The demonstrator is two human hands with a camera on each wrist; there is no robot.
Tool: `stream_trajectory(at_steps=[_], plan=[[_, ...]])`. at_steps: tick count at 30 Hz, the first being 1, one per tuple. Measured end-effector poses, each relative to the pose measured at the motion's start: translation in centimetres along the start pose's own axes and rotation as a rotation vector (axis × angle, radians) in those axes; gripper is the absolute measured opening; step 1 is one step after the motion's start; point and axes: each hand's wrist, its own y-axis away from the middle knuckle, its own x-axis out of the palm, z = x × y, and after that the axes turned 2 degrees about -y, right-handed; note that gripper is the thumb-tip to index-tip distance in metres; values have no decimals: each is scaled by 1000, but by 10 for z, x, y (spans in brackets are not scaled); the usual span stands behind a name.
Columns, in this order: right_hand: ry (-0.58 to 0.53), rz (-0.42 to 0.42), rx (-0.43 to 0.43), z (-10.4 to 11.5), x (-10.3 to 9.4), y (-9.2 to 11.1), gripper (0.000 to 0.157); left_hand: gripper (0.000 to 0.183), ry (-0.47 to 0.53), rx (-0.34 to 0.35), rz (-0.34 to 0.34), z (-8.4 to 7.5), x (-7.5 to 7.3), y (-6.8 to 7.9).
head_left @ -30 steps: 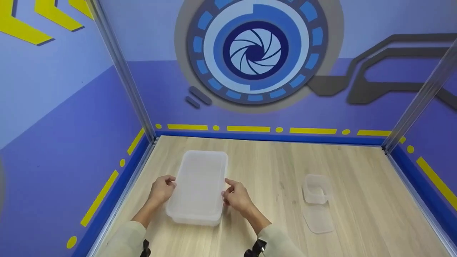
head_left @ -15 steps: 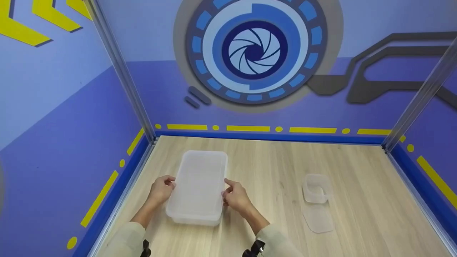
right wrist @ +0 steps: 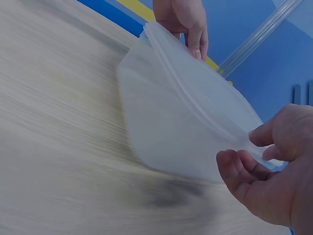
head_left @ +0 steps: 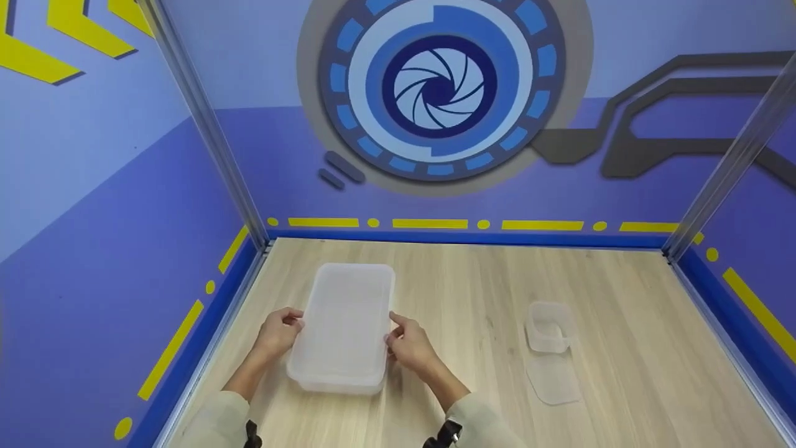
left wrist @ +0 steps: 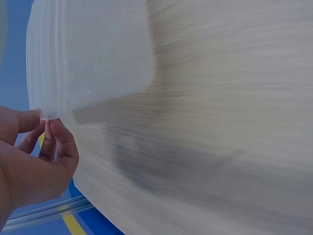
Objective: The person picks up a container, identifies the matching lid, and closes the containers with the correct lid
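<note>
A large rectangular frosted plastic food container, covered by its translucent lid [head_left: 345,323], stands on the left part of the table. At the left long side, my left hand [head_left: 278,333] pinches the lid's rim between thumb and fingertips. The left wrist view shows those fingertips [left wrist: 66,142] curled under the edge, below the container's side wall [left wrist: 107,54]. On the opposite long side my right hand [head_left: 411,345] grips the rim, thumb above and curled fingers beneath. From the right wrist, the container wall [right wrist: 161,117] appears under the lid's edge. Nothing can be made out inside.
A small square clear plastic container [head_left: 533,336] stands uncovered at the right of the wooden table [head_left: 460,298]. Its flat, clear lid [head_left: 553,381] lies just in front of it. Blue printed panels [head_left: 435,205] and metal frame posts [head_left: 205,118] enclose the table.
</note>
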Motion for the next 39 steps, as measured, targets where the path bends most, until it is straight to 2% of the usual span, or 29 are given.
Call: stream_trajectory(at_steps=[4, 7, 15, 21, 25, 28, 33, 39], plan=[[34, 18, -25, 0, -2, 2, 60, 25, -14, -7, -6, -3, 0, -1], [112, 17, -75, 0, -4, 1, 59, 25, -70, 23, -25, -6, 1, -2], [316, 35, -237, -4, -16, 3, 56, 22, -364, 162, -78, -19, 9, -1], [456, 119, -300, 5, -45, 9, 57, 41, -543, 227, -106, -46, 12, 2], [576, 177, -381, 18, -66, 16, 60, 48, -549, 323, -99, -72, 19, 12], [624, 195, -403, 29, -80, 23, 63, 48, -521, 410, -52, -91, 28, 21], [706, 165, -449, 47, -101, 39, 66, 54, -499, 532, 63, -118, 40, 38], [801, 92, -580, 61, -123, 58, 67, 62, -523, 630, 118, -143, 45, 54]])
